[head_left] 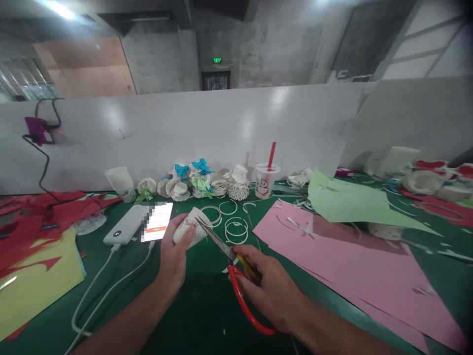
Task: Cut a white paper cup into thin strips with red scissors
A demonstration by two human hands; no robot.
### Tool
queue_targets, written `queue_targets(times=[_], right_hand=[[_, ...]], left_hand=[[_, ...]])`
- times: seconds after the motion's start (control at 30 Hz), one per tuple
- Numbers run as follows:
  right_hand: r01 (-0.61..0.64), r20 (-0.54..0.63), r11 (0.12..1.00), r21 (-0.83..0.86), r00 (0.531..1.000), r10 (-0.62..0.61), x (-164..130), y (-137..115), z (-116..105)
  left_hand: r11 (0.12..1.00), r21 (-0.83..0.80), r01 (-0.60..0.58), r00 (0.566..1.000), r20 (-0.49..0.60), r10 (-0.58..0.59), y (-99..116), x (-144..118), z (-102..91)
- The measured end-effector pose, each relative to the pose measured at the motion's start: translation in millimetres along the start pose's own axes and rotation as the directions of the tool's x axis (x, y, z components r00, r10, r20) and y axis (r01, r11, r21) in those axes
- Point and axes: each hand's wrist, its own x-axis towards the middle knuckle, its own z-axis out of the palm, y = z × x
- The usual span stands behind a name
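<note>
Left hand wrapped round a white paper cup held above the green worktop; right hand gripping red-handled scissors, steel blades parted at cup's rim. Thin paper rings just beyond; smooth pink sheet to the right

You have one pair of scissors, one paper cup in hand, one drink cup with one red straw, one phone, one power bank, and two blue paper bows.
</note>
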Motion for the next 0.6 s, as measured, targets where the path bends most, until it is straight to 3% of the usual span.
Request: queue_targets(times=[0.23,0.6], right_hand=[[0.009,0.024,0.999,0.032,1.000,-0.010,-1.9,5.9,7.6],[-0.054,0.017,0.995,0.081,0.998,0.053,-1.3,0.9,2.0]], left_hand=[[0.999,-0.041,0.036,0.999,-0.017,-0.036,-1.1,-1.0,1.1],[0.995,0.086,-0.041,0.999,-0.022,0.044,-0.9,-1.2,-1.2]])
